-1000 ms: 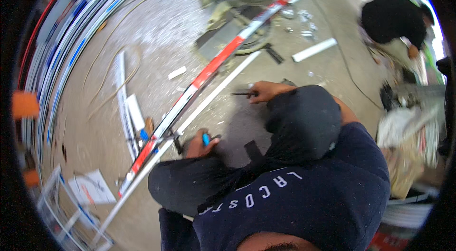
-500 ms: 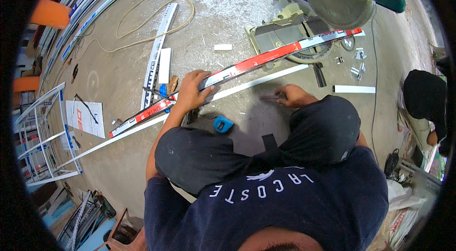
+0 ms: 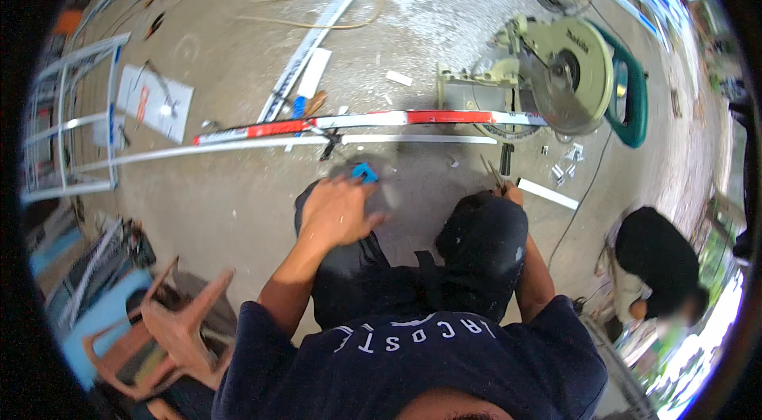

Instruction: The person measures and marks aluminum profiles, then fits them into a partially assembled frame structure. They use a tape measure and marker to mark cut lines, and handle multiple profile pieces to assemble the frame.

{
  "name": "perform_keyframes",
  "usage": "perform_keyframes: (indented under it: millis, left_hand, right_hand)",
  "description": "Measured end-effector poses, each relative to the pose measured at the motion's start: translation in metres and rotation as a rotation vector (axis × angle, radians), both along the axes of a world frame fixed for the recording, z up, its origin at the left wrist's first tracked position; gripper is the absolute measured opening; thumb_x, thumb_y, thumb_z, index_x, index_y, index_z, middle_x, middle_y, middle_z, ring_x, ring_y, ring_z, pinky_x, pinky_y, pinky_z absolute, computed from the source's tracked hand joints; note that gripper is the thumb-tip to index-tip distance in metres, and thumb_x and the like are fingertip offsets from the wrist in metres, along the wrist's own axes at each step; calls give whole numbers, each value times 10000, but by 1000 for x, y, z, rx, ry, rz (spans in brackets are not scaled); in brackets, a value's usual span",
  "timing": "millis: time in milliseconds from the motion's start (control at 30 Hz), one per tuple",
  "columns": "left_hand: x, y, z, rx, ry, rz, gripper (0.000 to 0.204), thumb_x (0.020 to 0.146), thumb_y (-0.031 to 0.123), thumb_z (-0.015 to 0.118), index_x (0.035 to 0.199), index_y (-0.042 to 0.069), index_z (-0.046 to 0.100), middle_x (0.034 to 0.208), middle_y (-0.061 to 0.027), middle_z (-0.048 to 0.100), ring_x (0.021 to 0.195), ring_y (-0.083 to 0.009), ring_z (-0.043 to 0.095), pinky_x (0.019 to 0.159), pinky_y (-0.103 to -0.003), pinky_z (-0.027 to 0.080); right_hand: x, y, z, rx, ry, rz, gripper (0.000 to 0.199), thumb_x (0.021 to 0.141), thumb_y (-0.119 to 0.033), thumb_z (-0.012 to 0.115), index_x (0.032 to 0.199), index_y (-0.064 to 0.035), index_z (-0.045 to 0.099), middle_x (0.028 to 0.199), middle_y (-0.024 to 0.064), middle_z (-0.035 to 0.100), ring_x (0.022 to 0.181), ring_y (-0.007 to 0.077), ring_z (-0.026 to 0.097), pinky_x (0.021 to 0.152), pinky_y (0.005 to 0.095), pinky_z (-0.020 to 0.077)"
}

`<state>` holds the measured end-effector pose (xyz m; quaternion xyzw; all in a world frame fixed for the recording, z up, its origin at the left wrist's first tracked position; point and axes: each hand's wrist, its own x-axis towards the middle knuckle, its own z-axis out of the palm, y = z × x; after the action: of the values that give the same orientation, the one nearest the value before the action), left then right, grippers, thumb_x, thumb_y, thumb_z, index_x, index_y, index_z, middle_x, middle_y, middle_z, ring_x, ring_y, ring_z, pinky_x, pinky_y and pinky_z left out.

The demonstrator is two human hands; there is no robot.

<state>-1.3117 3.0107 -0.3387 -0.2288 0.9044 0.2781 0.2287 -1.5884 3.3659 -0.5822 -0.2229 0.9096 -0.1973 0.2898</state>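
Note:
My left hand (image 3: 337,210) is spread over my left knee, holding nothing, with its fingertips beside a blue tape measure (image 3: 364,173) on the floor. By my right knee, my right hand (image 3: 510,193) is closed on a slim two-pronged tool (image 3: 493,174); its exact kind is unclear, and my fingers hide its rear end. Ahead of both hands a long bar in red and white film (image 3: 448,117) lies crosswise, its right end at the mitre saw (image 3: 575,75). A thin white strip (image 3: 413,139) runs along its near side.
White offcuts (image 3: 548,194) and small metal pieces (image 3: 567,166) lie right of my right hand. A white-framed rack (image 3: 111,114) stands left, a brown chair (image 3: 186,325) lower left. Another person (image 3: 657,249) crouches at right. A cable (image 3: 591,202) crosses the floor there.
My left hand has left the red and white bar and come back over my knee. My right hand, still holding the slim tool, has shifted beside my right knee. The view has turned.

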Motion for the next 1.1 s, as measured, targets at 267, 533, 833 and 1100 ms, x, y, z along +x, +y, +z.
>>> perform_keyframes:
  millis: [267,533,833,1100]
  left_hand:
    - [79,65,53,-83,-60,393,375,921,375,660,1142,78,720,1116,-178,706,1111,-353,644,963,-473,495]
    - [193,217,144,287,138,1407,292,889,266,696,1138,129,762,1228,-125,713,1206,-349,634,1056,-428,485]
    - [294,242,171,282,20,1788,340,907,398,637,1142,195,776,1198,-108,731,1148,-347,666,1019,-447,499]
    - [408,164,195,377,155,1916,308,859,268,683,1128,158,786,1190,-97,745,1142,-254,685,992,-363,513]
  right_hand:
    - [-16,58,125,498,-61,92,528,778,-491,769,857,30,754,789,231,730,774,345,744,649,472,529]
    - [-9,-38,296,165,-295,97,255,881,-189,716,879,66,700,669,107,647,443,183,516,405,347,382]
    - [63,-196,392,69,-371,154,263,887,-195,729,744,12,652,610,83,594,442,186,502,407,362,349]
    - [228,-261,420,370,-335,499,242,883,-223,743,808,2,696,635,93,636,471,191,536,422,363,385]
